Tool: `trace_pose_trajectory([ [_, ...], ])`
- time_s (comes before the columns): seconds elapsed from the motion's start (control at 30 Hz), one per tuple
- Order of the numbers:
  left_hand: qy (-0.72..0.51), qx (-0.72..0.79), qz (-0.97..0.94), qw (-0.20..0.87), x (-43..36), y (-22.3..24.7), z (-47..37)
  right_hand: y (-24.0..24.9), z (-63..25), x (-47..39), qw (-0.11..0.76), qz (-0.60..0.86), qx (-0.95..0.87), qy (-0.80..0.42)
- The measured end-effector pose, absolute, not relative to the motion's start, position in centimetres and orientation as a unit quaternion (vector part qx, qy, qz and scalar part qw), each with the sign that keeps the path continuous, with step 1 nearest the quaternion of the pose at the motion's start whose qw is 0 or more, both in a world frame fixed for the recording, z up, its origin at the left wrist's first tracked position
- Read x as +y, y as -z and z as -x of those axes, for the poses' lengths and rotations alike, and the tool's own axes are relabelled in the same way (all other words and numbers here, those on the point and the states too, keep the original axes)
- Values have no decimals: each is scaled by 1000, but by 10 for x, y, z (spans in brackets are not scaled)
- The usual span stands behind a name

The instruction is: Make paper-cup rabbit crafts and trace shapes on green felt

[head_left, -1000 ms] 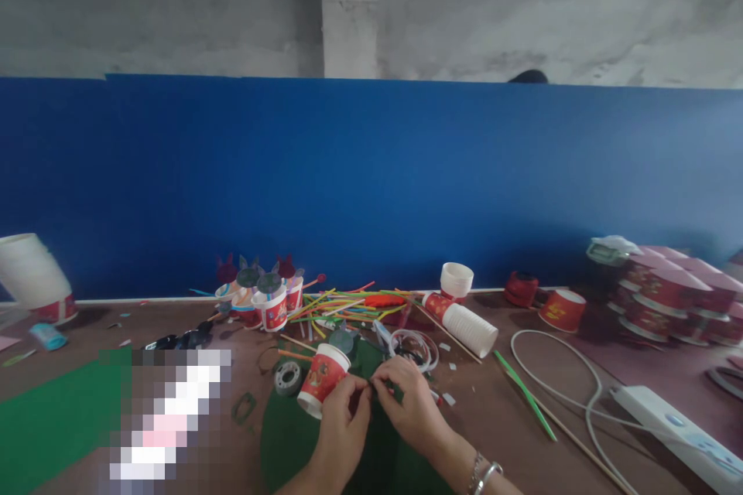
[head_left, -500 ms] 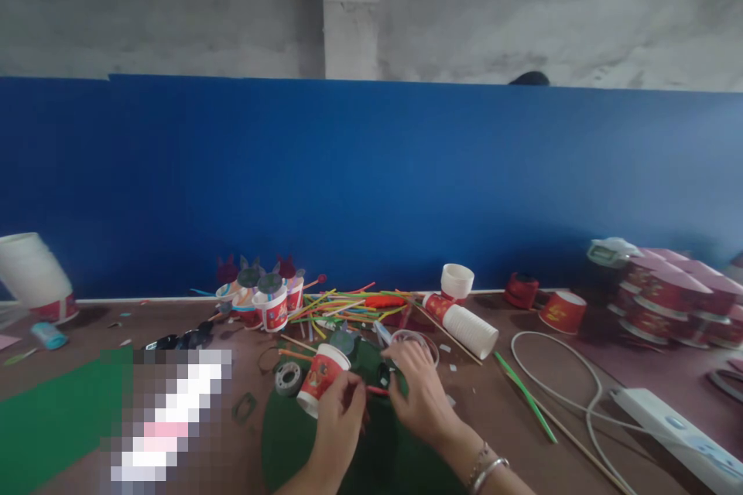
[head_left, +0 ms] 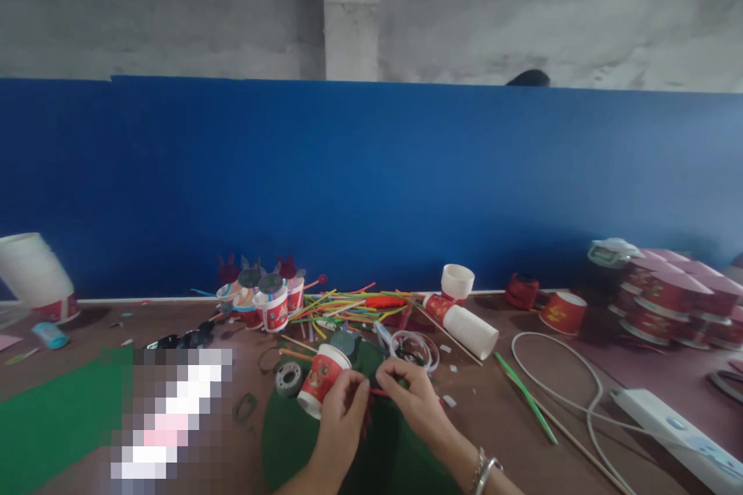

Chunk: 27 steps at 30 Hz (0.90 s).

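Note:
My left hand (head_left: 344, 411) is closed in a pinch, its fingertips at one end of a thin red stick (head_left: 381, 393). Right beside its knuckles, a red and white paper cup (head_left: 325, 376) is tilted over. My right hand (head_left: 413, 401) is also pinched, close to the left fingertips and above the stick; what lies between its fingers is too small to make out. Under both hands is a dark green round surface (head_left: 377, 456). A roll of tape (head_left: 289, 378) is left of the cup, and a dark green paper piece (head_left: 344, 342) sits behind it.
Decorated cups (head_left: 272, 309) stand at the back left, near a pile of coloured sticks (head_left: 348, 308). Nested cups (head_left: 470, 331) lie behind my right hand, near clear tape rolls (head_left: 415, 348). A power strip (head_left: 673, 425) and its cable (head_left: 592, 379) are at right. A blue partition (head_left: 371, 186) borders the table.
My right hand has lowered and moved left, its spread fingers closing into a pinch near the left fingertips. The left hand and the cup have barely moved.

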State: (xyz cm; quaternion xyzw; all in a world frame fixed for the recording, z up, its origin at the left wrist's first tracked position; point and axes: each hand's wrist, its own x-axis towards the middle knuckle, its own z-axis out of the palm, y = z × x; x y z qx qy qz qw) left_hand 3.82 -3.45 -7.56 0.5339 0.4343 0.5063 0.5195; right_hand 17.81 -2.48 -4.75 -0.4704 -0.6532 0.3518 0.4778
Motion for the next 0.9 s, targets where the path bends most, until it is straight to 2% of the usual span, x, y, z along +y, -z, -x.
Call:
trace_pose_trajectory([
  [0.17, -501, 431, -533, 528, -35, 71, -39, 53, -179, -22, 467, 476, -623, -409],
  [0.37, -500, 421, -522, 548, -38, 69, -40, 51, -181, -19, 471, 447, -544, -532],
  [0.53, -500, 406, -512, 568, -39, 71, -42, 45, -182, -22, 437, 440, -456, -639],
  [0.6, -502, 415, -496, 575, -37, 75, -43, 46, -184, -20, 471, 448, -436, -622],
  [0.73, -450, 486, -468, 585, -34, 84, -46, 50, -192, -11, 564, 488, -426, -512],
  [0.8, -416, 512, -518, 545, -38, 83, -46, 51, -195, -8, 571, 501, -434, -485],
  [0.9, -444, 458, -688, 345, -45, 74, -41, 52, -195, -5, 564, 500, -437, -491],
])
